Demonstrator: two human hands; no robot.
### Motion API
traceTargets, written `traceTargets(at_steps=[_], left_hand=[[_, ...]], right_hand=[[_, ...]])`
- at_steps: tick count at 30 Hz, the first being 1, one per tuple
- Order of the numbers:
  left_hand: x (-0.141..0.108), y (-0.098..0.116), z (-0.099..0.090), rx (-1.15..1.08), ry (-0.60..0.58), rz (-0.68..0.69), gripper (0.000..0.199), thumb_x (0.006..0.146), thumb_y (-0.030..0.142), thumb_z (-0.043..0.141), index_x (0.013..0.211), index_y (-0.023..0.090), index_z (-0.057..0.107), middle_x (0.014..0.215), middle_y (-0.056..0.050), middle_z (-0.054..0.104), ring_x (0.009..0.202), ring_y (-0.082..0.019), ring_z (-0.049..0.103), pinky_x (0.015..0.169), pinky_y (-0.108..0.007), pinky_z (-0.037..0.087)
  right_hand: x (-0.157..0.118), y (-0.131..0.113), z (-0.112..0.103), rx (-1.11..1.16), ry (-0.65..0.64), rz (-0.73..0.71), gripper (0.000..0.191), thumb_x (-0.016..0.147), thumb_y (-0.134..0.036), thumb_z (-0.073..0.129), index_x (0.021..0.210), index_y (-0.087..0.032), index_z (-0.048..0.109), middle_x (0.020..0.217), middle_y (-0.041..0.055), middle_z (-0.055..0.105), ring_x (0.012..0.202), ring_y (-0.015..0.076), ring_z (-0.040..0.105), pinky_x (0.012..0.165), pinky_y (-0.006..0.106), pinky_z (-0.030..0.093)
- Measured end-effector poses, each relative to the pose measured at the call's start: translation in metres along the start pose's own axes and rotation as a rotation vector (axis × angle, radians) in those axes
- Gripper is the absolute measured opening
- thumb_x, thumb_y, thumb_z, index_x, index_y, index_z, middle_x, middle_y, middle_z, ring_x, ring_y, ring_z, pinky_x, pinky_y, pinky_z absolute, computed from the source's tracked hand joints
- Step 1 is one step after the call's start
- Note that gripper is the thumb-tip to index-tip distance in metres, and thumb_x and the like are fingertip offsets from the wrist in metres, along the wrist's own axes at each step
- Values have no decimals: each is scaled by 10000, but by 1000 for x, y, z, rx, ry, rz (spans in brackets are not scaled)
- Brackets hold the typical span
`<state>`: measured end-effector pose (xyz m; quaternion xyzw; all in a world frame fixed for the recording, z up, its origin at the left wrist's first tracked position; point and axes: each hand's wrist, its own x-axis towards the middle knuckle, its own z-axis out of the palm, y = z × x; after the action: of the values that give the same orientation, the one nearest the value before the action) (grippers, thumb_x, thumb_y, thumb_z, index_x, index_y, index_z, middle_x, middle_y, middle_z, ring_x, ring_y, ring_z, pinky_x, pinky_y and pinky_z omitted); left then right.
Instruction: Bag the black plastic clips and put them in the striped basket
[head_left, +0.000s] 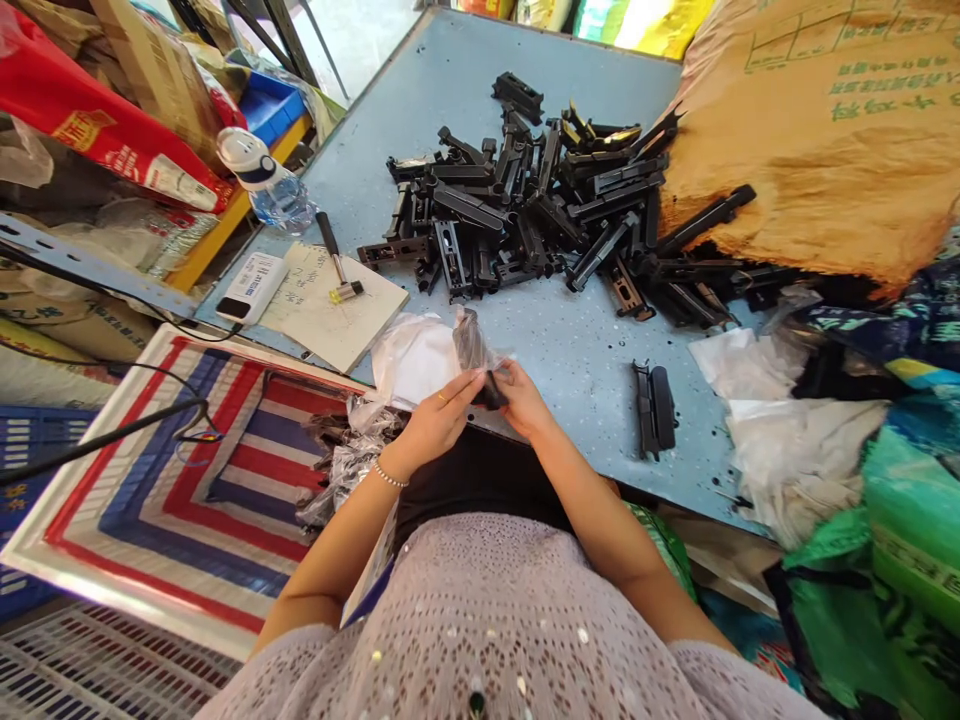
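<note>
**Speckled blue table (577, 350), both hands on one black part (491, 392)**

From the head view, our table carries a loose heap of black parts (517, 190) towards its far side, with an orange sack (825, 130) at the right. One single black piece (655, 410) lies apart near the right front. On the left are a handwritten card (307, 325), a small hammer (337, 258) lying on it, and a bottle (285, 200). A tray with a striped lining (247, 460) sits at our left, holding film-wrapped pieces (349, 465).

Our black part is at the near edge of the table, between our hands, beside some white bags (412, 360). Clear film (469, 338) stands up around it; we cannot tell how far it covers the part. Our left hand (442, 415) has its fingers close together against the film, and our right hand (525, 400) is narrowed in a pinch on the part's right side.

We judge the part light and stiff, the film thin, soft and slippery. Its long sides look the surest hold; gripping loose film alone could let it slide.
</note>
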<state>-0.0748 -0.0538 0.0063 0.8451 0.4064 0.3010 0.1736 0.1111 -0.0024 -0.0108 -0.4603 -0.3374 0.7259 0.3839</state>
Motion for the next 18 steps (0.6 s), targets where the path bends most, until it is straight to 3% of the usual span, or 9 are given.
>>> traceTargets(at_steps=[2,4,6,8,11,14,16,18], left_hand=[[0,2,4,-28,-62,21,700,985,112,403,1635,261,189,1591,-153,430,1447,-247,486,1174,-442,480],[2,-1,7,-40,-78,33,625,991,183,480,1592,237,319,1528,-162,503,1391,-263,547,1142,-453,511],[5,-4,6,-41,-9,10,493,996,235,530,1486,206,490,1409,-161,607,1295,-253,623,1094,-437,550],[8,-6,-4,-44,75,-41,358,1006,244,531,1350,195,614,1285,-138,682,1193,-217,677,1044,-389,579],[5,6,-47,-11,213,-203,262,1011,256,526,1203,218,700,1163,-88,732,1093,-188,704,998,-351,591],[-19,31,-113,24,363,-391,234,997,262,539,1135,284,726,1104,-32,747,1053,-192,705,976,-364,592],[-43,41,-152,10,284,-457,244,983,271,550,1145,338,720,1109,-5,748,1044,-202,705,963,-368,592],[-68,33,-172,-9,38,-495,253,973,306,543,1150,353,718,1104,-4,757,1006,-212,714,927,-353,597]], right_hand=[[-2,3,4,-286,73,-181,601,808,-341,720,1367,-306,501,1213,57,704,1124,248,673,992,434,546],[-3,5,6,-480,84,-300,576,828,-291,651,1390,-298,522,1376,75,630,1312,263,566,1134,447,434],[-2,8,6,-499,54,-303,441,821,-278,629,1261,-251,615,1326,89,652,1280,263,581,1150,449,418],[3,9,5,-365,1,-209,333,807,-311,668,1129,-228,645,1169,75,700,1136,237,652,1079,437,488],[12,8,0,-94,-40,-51,299,796,-384,728,1030,-227,628,1072,44,705,992,187,699,933,368,580],[17,0,-4,-12,3,25,278,810,-365,726,1009,-230,589,1084,35,693,839,142,720,774,308,620],[18,-7,-6,-5,32,70,255,827,-321,684,1032,-237,557,1077,27,694,772,134,724,708,302,628],[19,-14,-8,16,46,113,235,831,-290,635,1034,-236,531,1043,29,706,758,148,733,685,311,633]])
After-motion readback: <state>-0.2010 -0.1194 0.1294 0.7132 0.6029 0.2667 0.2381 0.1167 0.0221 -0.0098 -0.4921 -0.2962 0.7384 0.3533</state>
